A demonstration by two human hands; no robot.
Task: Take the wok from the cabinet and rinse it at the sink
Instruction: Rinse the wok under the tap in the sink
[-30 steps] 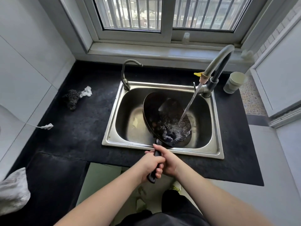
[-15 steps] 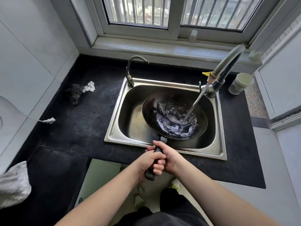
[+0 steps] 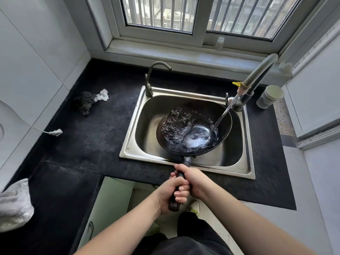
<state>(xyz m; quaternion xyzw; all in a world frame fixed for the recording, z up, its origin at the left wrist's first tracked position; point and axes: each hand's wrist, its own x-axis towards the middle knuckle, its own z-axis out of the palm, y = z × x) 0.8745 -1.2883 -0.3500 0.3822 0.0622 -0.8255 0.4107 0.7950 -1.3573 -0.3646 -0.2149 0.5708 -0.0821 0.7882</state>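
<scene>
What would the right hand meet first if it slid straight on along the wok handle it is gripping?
Probably the wok bowl itself: the right hand points up the handle toward the sink, with only a short bare neck between.

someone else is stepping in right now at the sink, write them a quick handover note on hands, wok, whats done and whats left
Left hand: grips the wok handle nearer its end.
Right hand: grips the same handle just ahead, closer to the bowl.
Wok: held over the steel sink, handle pointing back at the person. Water from the tall faucet on the right lands inside the bowl and pools there.
Done: the wok is out of the cabinet and under running water.
Left: probably swirl the water round, tip it out into the sink, then shut the faucet off.
</scene>
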